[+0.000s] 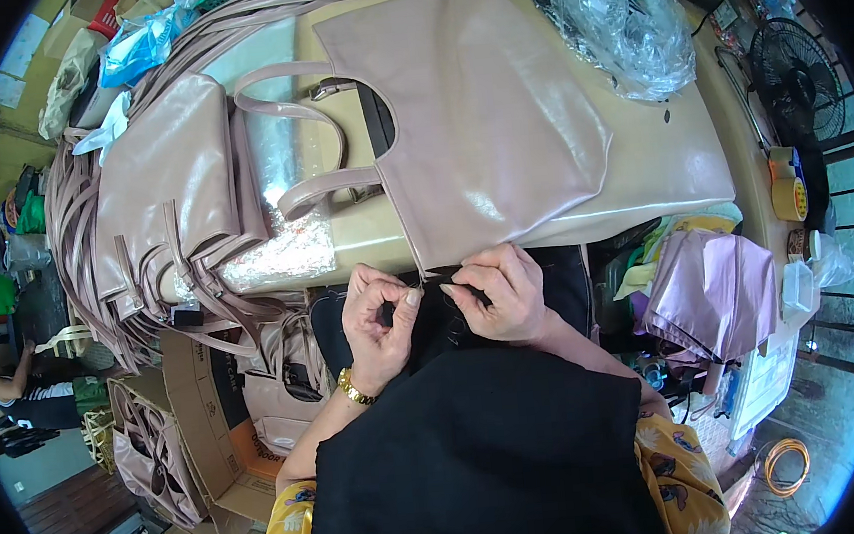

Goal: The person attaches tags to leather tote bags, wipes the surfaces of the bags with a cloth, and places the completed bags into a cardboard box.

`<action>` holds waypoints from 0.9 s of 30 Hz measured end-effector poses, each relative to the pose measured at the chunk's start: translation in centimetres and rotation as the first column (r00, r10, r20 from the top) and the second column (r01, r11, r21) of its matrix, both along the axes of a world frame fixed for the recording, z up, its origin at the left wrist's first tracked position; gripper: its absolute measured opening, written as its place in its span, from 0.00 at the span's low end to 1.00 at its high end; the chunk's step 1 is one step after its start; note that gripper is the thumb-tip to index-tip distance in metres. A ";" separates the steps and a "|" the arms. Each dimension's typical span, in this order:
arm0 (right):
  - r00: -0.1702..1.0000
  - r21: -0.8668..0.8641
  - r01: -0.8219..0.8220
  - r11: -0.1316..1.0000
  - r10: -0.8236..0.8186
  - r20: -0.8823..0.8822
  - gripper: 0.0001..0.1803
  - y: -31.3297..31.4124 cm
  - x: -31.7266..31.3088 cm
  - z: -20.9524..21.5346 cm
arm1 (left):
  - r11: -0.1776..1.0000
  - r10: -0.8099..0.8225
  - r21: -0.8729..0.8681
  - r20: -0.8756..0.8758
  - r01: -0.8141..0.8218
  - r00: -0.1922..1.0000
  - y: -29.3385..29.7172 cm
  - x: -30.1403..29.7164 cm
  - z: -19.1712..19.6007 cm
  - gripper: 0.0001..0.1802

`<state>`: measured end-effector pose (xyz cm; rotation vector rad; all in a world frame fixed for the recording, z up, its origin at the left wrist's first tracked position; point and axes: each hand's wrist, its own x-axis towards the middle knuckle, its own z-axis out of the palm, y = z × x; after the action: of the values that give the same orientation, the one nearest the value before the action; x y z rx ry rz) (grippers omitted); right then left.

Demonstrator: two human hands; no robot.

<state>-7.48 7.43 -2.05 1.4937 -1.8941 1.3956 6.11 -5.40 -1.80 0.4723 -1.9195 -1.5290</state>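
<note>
A large dusty-pink leather handbag [490,111] lies flat on the beige worktable [668,148], handles pointing left. Both hands meet at its near bottom corner. My left hand [379,321], with a gold watch at the wrist, pinches something thin just below that corner. My right hand [497,292] grips the bag's lower edge beside it. What sits between the left fingertips is too small to tell. A black apron [472,454] covers my lap.
A pile of pink bags and straps [166,197] lies at the table's left. Crumpled clear plastic [614,26] sits at the back right. A black fan [795,67] and tape rolls [788,188] stand right. Cardboard boxes [199,426] with more bags sit lower left.
</note>
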 end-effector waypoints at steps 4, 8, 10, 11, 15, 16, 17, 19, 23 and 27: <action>0.994 0.034 -0.071 0.997 0.069 0.081 0.13 0.2 0.0 -0.6 | 0.995 -0.078 -0.056 -0.023 0.077 0.997 -0.9 0.5 0.1 0.05; 0.985 0.077 0.025 0.997 -0.038 0.166 0.19 -0.1 0.3 0.2 | 0.928 0.023 -0.371 0.020 -0.014 1.000 -4.0 0.0 0.9 0.06; 0.992 0.094 0.096 0.991 -0.103 0.072 0.25 -1.4 0.7 1.7 | 0.837 0.082 -0.547 0.107 -0.010 0.991 -4.9 -2.7 3.0 0.11; 0.993 0.132 0.090 0.987 -0.099 0.062 0.29 -1.3 0.6 2.0 | 0.754 0.031 -0.654 0.132 0.063 0.991 -5.4 -4.0 3.9 0.14; 0.992 0.221 0.098 0.970 -0.114 0.059 0.33 -1.4 0.1 2.4 | 0.517 -0.135 -0.816 0.222 0.260 0.966 -7.5 -7.3 4.0 0.18; 0.990 0.211 0.098 0.973 -0.117 0.082 0.32 -1.2 0.0 3.0 | 0.484 -0.173 -0.826 0.234 0.290 0.957 -7.9 -7.6 4.2 0.18; 0.987 0.200 0.098 0.975 -0.120 0.105 0.30 -0.9 -0.2 3.8 | 0.449 -0.210 -0.835 0.248 0.319 0.946 -8.2 -8.0 4.4 0.18; 0.964 0.193 0.031 0.981 -0.080 0.254 0.23 0.4 -0.9 4.8 | 0.503 -0.290 -0.783 0.244 0.365 0.925 -7.3 -8.9 6.7 0.15; 0.710 0.102 -0.210 0.972 0.080 0.699 0.11 2.3 -3.6 5.3 | 0.689 -0.394 -0.629 0.092 0.360 0.915 -5.4 -10.5 8.9 0.13; 0.346 -0.083 -0.329 0.941 0.202 0.916 0.07 2.9 -5.1 1.6 | 0.721 -0.558 -0.407 0.138 0.560 0.818 -5.5 -11.6 6.5 0.17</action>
<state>-12.57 10.37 -0.50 1.1359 -2.3798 2.7648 -5.47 -10.87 4.70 -0.3467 -2.4604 -1.3541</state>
